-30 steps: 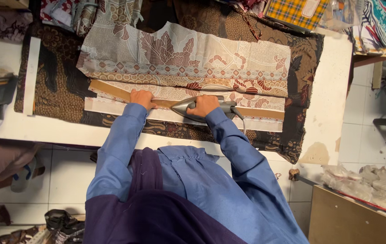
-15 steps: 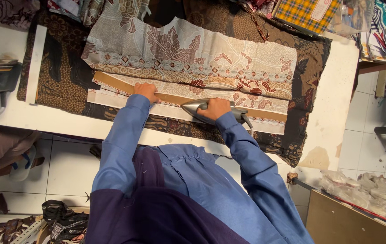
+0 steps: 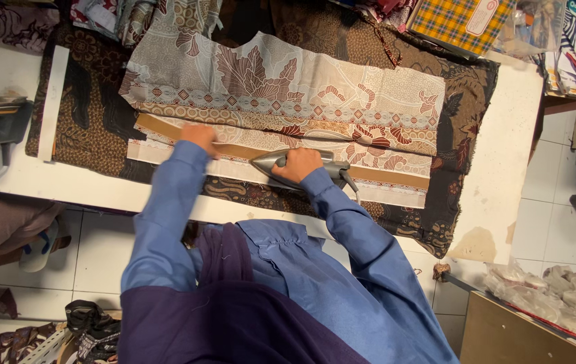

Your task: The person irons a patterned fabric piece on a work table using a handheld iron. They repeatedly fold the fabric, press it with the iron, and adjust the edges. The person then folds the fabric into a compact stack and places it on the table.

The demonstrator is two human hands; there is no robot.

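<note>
Pressing a seam near the tabletop's [image 3: 503, 155] front edge: left hand [image 3: 199, 138] flat, fingers blurred beyond telling, pinning the brown strip [image 3: 166, 128] on the patterned cloth [image 3: 288, 81]; right hand [image 3: 296, 164] clenched around the iron [image 3: 267, 162], probably needing another glide leftward.

A flat rectangular package [image 3: 462, 20] of yellow-and-orange plaid cloth is lying at the table's far edge, toward the right; a pale oval label [image 3: 482, 15] with a reddish border is sitting on its right end; clear crinkled plastic bags [image 3: 547, 290] are resting on the floor at lower right.
</note>
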